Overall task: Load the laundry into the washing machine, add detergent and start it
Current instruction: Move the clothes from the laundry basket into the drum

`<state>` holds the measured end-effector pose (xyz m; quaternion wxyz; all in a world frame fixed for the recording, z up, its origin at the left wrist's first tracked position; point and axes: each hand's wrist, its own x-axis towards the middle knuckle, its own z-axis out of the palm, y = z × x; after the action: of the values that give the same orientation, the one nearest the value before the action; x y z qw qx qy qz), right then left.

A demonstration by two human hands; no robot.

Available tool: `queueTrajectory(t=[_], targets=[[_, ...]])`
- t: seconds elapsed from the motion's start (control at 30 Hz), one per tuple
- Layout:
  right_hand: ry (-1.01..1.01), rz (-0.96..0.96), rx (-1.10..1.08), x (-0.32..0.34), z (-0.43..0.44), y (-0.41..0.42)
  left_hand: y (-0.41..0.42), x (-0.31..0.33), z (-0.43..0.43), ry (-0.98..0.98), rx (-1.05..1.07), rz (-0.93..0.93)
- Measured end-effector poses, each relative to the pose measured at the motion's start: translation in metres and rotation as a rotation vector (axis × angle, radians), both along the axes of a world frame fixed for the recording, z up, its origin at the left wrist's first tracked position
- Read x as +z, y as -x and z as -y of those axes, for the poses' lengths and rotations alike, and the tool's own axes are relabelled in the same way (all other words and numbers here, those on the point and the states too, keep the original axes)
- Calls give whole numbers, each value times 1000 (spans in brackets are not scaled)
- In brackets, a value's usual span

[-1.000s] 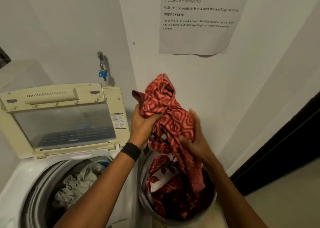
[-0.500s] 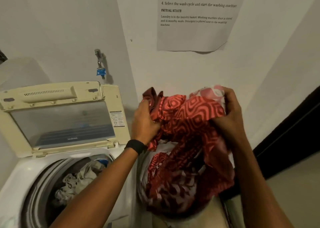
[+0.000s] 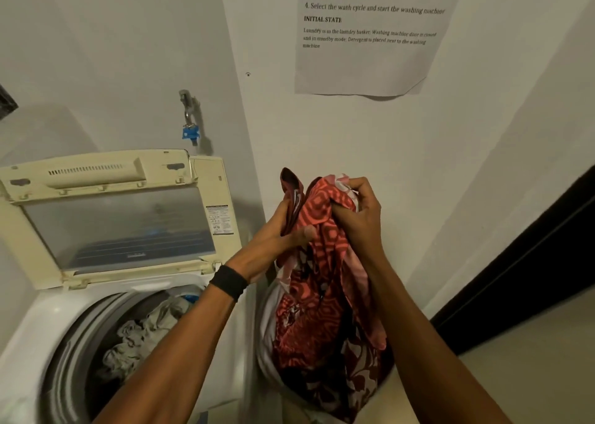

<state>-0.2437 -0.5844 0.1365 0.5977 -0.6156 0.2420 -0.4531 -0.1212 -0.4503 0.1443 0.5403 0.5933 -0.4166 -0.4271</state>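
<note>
A red patterned cloth (image 3: 325,217) is bunched between both hands above the white laundry basket (image 3: 265,330), its lower part still hanging into the basket. My left hand (image 3: 277,243) grips the cloth's left side and my right hand (image 3: 357,217) grips its top right. To the left stands the top-loading washing machine (image 3: 29,336) with its cream lid (image 3: 116,217) raised. Pale laundry (image 3: 141,336) lies in the drum. No detergent is in view.
A tap with a blue fitting (image 3: 189,121) sticks out of the wall above the machine. A printed instruction sheet (image 3: 370,34) hangs on the wall. A dark doorway (image 3: 531,262) lies to the right, with floor below it.
My hands have come closer together, gathering the spread red cloth into a tighter bunch. My right hand moved left toward my left hand.
</note>
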Motion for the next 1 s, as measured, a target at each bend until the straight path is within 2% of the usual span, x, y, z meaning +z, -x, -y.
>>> queueTrajectory(t=[0.07, 0.13, 0.23, 0.33, 0.47, 0.63, 0.73, 0.8, 0.87, 0.93, 1.0], targets=[[-17, 6, 59, 0, 0, -2, 12, 0, 9, -52, 162, 157], [-27, -16, 217, -1, 3, -5, 23, -12, 19, -58, 377, 284], [26, -163, 317, 3, 17, 2, 24, -25, 24, -5, 505, 163], [270, -294, 94, -19, 20, 22, 11, -24, 27, 67, 604, 57], [274, -296, -93, -75, 1, 45, 2, -20, 32, 112, 620, 97], [-63, -455, 28, -151, -25, 89, -13, -20, 35, 138, 705, -6], [-173, -543, 102, -179, -42, 93, -13, -21, 38, 136, 704, 30], [-104, -515, 53, -168, -38, 93, -12, -25, 36, 118, 716, 128], [-104, -456, -139, -133, -22, 91, -14, -28, 32, 96, 714, 300], [-5, -237, -283, -86, 1, 92, -17, -30, 25, 69, 683, 490], [162, 5, -240, -29, 19, 94, -17, -32, 20, 55, 643, 652]])
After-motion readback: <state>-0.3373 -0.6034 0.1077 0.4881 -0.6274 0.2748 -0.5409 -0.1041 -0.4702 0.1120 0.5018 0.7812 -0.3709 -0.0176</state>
